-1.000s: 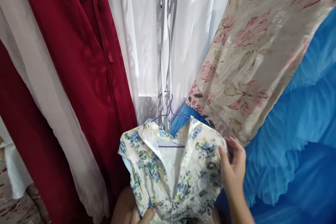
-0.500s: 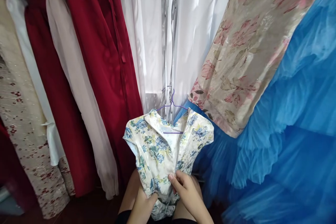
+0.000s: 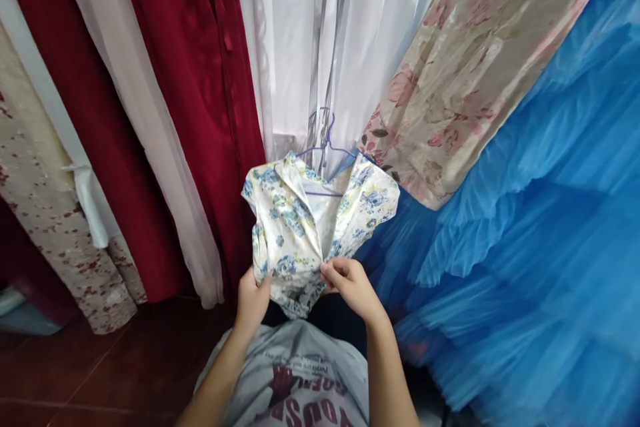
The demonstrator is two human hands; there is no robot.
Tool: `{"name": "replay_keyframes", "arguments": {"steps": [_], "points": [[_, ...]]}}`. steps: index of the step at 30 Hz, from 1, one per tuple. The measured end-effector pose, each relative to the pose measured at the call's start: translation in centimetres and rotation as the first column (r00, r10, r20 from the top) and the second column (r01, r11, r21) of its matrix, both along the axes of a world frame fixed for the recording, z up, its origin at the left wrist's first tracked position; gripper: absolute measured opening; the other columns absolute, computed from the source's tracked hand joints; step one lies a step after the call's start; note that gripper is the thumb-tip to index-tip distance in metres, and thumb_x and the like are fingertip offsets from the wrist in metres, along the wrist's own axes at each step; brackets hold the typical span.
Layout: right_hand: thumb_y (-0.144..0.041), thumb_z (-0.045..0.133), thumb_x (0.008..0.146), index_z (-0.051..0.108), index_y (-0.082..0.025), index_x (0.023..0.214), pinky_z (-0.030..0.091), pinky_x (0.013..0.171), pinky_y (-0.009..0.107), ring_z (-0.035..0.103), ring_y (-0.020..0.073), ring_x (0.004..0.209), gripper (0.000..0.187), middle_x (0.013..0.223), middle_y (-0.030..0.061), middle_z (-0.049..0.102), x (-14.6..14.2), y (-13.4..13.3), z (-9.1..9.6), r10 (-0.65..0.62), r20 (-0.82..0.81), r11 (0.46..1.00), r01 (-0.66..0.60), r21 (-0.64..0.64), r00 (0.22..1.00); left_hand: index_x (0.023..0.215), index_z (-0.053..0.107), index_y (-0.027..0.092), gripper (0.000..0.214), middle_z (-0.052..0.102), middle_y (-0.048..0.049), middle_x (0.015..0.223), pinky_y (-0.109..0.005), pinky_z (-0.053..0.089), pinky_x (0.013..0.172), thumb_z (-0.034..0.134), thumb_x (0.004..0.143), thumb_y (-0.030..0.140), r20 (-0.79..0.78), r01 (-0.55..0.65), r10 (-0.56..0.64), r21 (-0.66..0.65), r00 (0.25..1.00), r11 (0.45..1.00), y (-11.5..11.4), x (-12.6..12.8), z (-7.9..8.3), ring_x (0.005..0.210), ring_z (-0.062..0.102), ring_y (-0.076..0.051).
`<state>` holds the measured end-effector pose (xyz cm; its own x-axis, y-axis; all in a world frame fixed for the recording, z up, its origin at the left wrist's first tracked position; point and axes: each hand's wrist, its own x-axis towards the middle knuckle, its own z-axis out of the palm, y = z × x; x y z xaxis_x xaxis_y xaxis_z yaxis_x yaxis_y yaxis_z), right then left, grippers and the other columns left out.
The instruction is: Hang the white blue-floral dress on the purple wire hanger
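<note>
A white dress with blue flowers (image 3: 287, 227) hangs in front of me on a purple wire hanger (image 3: 331, 143). Its neckline falls open in a deep V, with the pale inside showing. My left hand (image 3: 254, 295) grips the side of the garment near the waist, thumb on top and fingers hidden behind the cloth. At the bottom of the V, my right hand (image 3: 350, 283) pinches the front edge between thumb and forefinger. The lower part of the dress bunches over my lap.
Long dark red gowns (image 3: 185, 120) and a pale pink one (image 3: 145, 127) hang at left, beside a beige sequinned dress (image 3: 65, 240). White fabric (image 3: 290, 47) hangs behind the hanger. A pink-flowered dress (image 3: 440, 107) and blue tulle (image 3: 565, 227) fill the right. Dark tiles (image 3: 100, 367) cover the floor.
The view has tilted down, so the dress and hanging clothes sit higher and my grey shirt shows. My left hand has shifted outward along the dress's side; my right hand still pinches the front edge.
</note>
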<state>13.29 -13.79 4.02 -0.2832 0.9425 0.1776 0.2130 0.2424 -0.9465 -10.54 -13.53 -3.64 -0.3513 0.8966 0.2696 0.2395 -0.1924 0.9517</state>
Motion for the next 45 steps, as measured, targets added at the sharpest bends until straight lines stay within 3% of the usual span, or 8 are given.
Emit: {"name": "replay_keyframes", "arguments": {"steps": [6,12,20,28,32,38,42,45], "points": [[-0.05,0.058,0.096,0.062,-0.018,0.07,0.038,0.059,0.026,0.051,0.014,0.056,0.041,0.057,-0.0009,0.057,-0.9,0.3,-1.4,0.029,-0.147,1.0,-0.029,0.006,0.989,0.123,0.053,0.022,0.042,0.06,-0.0107,0.125,-0.039,0.048,0.1,0.065,0.083,0.023,-0.088,-0.211,0.254,0.337,0.963,0.917,-0.6,0.3,1.3,0.117,0.059,-0.025],[-0.051,0.058,0.095,0.067,-0.016,0.072,0.032,0.054,0.025,0.043,0.0112,0.047,0.042,0.049,-0.0025,0.055,-0.4,0.1,-0.9,0.023,-0.104,0.997,-0.03,-0.067,0.994,0.103,0.058,0.022,0.015,0.068,-0.003,0.095,-0.03,0.049,0.083,0.061,0.088,0.021,-0.332,0.456,-0.407,0.085,0.851,0.886,-0.2,6.1,4.7,0.092,0.065,-0.019],[-0.055,0.065,0.086,0.072,-0.013,0.076,0.024,0.046,0.024,0.036,0.0085,0.04,0.043,0.044,-0.0018,0.055,-0.6,1.5,0.2,-0.05,-0.273,0.976,-0.011,-0.218,0.961,0.081,0.054,0.021,0.013,0.061,-0.0023,0.083,-0.027,0.044,0.071,0.049,0.091,0.013,-0.523,0.504,-0.406,0.052,0.749,0.862,1.5,7.2,4.6,0.075,0.059,-0.017],[-0.043,0.069,0.078,0.066,-0.014,0.056,0.022,0.046,0.025,0.036,0.008,0.043,0.036,0.043,-0.0015,0.05,-0.8,9.6,9.0,-0.169,-0.333,0.983,0.181,0.004,0.927,0.101,0.063,0.019,0.031,0.07,-0.0098,0.103,-0.032,0.049,0.074,0.049,0.08,0.001,-0.87,0.581,-0.415,-0.199,0.266,0.789,1.8,6.7,6.2,0.087,0.069,-0.026],[-0.036,0.067,0.077,0.068,-0.014,0.064,0.022,0.046,0.025,0.036,0.0078,0.044,0.026,0.045,-0.0045,0.046,-1.4,13.1,13.1,-0.171,-0.431,0.978,0.207,0.037,0.886,0.111,0.064,0.016,0.048,0.07,-0.0144,0.111,-0.037,0.052,0.08,0.052,0.07,-0.005,-0.879,0.527,-0.451,-0.314,0.153,0.79,1.5,7.6,6.5,0.09,0.07,-0.029],[-0.043,0.064,0.081,0.067,-0.016,0.077,0.024,0.047,0.025,0.037,0.0086,0.042,0.028,0.045,-0.006,0.047,-2.0,12.0,13.4,-0.161,-0.476,0.966,0.238,0.104,0.864,0.122,0.064,0.024,0.041,0.068,-0.0078,0.122,-0.035,0.05,0.098,0.053,0.087,0.006,-0.748,0.705,-0.52,-0.101,0.411,0.702,2.4,6.1,8.8,0.112,0.065,-0.025],[-0.042,0.063,0.083,0.067,-0.016,0.073,0.023,0.047,0.025,0.036,0.0092,0.041,0.028,0.04,-0.0062,0.044,-1.5,10.7,12.4,-0.149,-0.413,0.96,0.232,0.159,0.898,0.14,0.052,0.024,0.045,0.067,-0.0073,0.111,-0.034,0.049,0.094,0.054,0.096,0.019,-0.621,0.528,-0.245,0.323,0.745,0.785,5.9,5.0,15.0,0.102,0.063,-0.021],[-0.041,0.064,0.084,0.067,-0.016,0.072,0.025,0.048,0.025,0.036,0.0088,0.041,0.028,0.042,-0.006,0.045,-1.3,10.7,12.3,-0.096,-0.358,0.956,0.186,0.226,0.929,0.14,0.054,0.023,0.038,0.066,-0.0018,0.092,-0.029,0.049,0.081,0.049,0.101,0.025,-0.622,0.509,-0.166,0.427,0.766,0.748,9.7,5.4,19.4,0.079,0.061,-0.016]]}}
